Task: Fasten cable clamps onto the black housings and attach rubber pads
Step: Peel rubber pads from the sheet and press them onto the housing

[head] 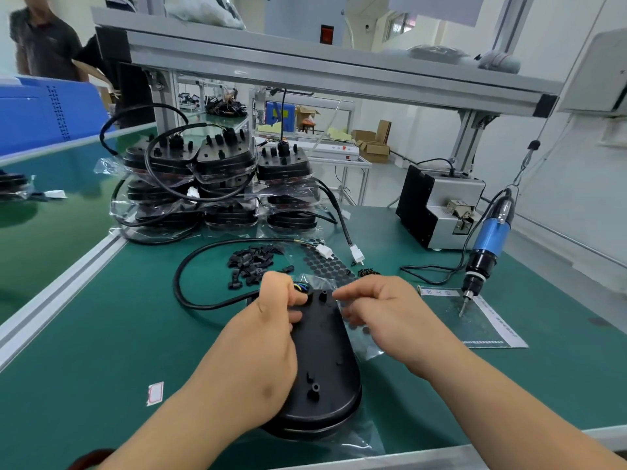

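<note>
Left hand [271,327] grips the upper left edge of the black housing [325,364], fingers curled over it right by the coloured wires [301,287] at the cable entry. Right hand [386,312] sits just right of the housing's top end. Its fingers are curled, with thumb and forefinger tips close together beside a small post. Cannot tell if they pinch anything.

Housing lies flat at lower centre of frame, long axis running away from the person, on a clear bag on the green table [101,334]. A clear film of black rubber pads [324,264] runs from above the hands down under the right hand, against the housing's right edge. Black cable [178,276] loops out left of the housing and back up to a white connector [325,251].

Just above the left hand is a loose pile of black cable clamps [251,262]. A few black screws [369,272] lie above the right hand.

Centre of frame: stack of bagged housings [220,178] with cables draped over.

Right: blue electric screwdriver [490,242] hangs with its bit pointing down over a printed sheet [492,323]. Behind it stands a grey and black machine [437,205].

Lower left: small red-bordered label [155,393] on the table.

Upper left: blue crate [44,113] and a standing person [44,42]. Aluminium frame [305,66] spans the top.
</note>
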`<state>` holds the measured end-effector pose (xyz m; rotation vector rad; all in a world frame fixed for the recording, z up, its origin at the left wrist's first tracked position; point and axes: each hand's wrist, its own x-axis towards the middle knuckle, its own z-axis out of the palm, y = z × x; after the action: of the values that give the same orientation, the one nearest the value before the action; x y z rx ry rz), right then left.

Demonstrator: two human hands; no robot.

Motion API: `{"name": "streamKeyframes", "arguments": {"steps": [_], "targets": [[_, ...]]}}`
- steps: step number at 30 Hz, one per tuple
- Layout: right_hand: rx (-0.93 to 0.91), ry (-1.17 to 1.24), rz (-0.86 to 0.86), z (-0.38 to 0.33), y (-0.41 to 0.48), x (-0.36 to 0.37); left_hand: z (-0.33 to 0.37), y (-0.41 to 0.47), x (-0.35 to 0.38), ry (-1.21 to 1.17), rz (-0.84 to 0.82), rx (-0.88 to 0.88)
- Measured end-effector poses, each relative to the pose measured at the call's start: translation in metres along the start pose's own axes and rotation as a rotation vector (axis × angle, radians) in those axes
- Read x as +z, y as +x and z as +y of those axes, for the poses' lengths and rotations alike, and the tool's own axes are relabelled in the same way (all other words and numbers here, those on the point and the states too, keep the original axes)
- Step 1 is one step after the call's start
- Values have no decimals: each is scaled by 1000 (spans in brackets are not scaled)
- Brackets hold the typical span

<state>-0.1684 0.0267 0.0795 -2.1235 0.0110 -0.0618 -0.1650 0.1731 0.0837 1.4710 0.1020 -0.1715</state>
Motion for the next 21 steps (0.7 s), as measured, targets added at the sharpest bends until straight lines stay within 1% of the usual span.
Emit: {"name": "streamKeyframes", "arguments": {"steps": [1,2,3,5,7,9,11,12,14,16,19,21], "targets": [[-40,-62,-21,1,-3,1,0,-5,-6,41,-72,47],[-106,-163,-37,3,-6,2,2,-4,-11,11,-72,52],[-186,-284,-50,5,-8,4,5,-4,-9,-33,-85,3],[-353,-498,-69,10,-11,7,7,-4,-9,-93,-36,-77],[-483,-655,-87,14,-14,9,9,-6,-11,-120,-36,-84],[-557,-757,-87,14,-15,9,5,-4,-11,-82,-94,-81],[-616,-842,-94,13,-14,8,1,3,-13,-13,-100,-94],[-625,-883,-110,13,-13,8,1,9,-12,-16,-84,-120],[-643,-907,-124,11,-12,10,8,14,-10,-20,-42,-214],[-648,-884,-92,7,-14,11,12,19,-7,-41,10,-239],[-730,-789,17,9,-15,12,2,20,-2,-24,-21,-146],[-743,-763,52,11,-15,14,-12,12,-8,197,5,32]]}}
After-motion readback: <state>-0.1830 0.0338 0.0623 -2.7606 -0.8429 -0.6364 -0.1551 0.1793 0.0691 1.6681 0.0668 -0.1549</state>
